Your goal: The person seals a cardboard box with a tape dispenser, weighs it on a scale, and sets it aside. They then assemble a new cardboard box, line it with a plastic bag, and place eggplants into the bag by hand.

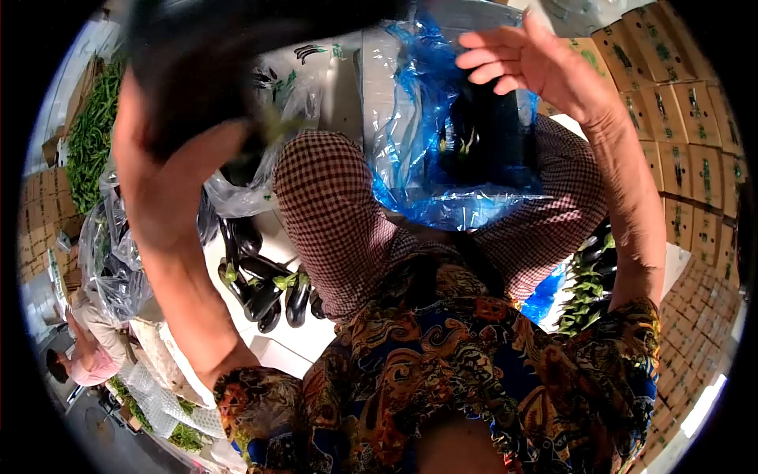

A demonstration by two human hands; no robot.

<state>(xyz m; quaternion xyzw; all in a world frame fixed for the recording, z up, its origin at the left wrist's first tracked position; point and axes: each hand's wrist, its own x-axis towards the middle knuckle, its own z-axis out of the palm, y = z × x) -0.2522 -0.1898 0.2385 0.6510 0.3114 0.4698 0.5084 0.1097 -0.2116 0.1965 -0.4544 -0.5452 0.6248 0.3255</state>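
My left hand (178, 170) is raised at the upper left, its thumb and fingers wrapped round a dark eggplant (205, 87). The eggplant is blurred and close to the camera; a greenish stem end points right. My right hand (545, 67) is held with fingers spread, above the right side of a blue plastic bag (407, 110). That bag lines a box between my knees, and glossy dark eggplants (470, 130) lie in it. Loose eggplants (264, 296) with green caps rest on the white surface beside my left knee.
Clear plastic bags (114, 257) with dark eggplants lie at the left. Beyond them is a heap of long green peppers (95, 134). Stacked cardboard boxes (679, 146) line the right side. More green-stemmed eggplants (604, 257) lie by my right thigh. Another person (91, 359) is at the far left.
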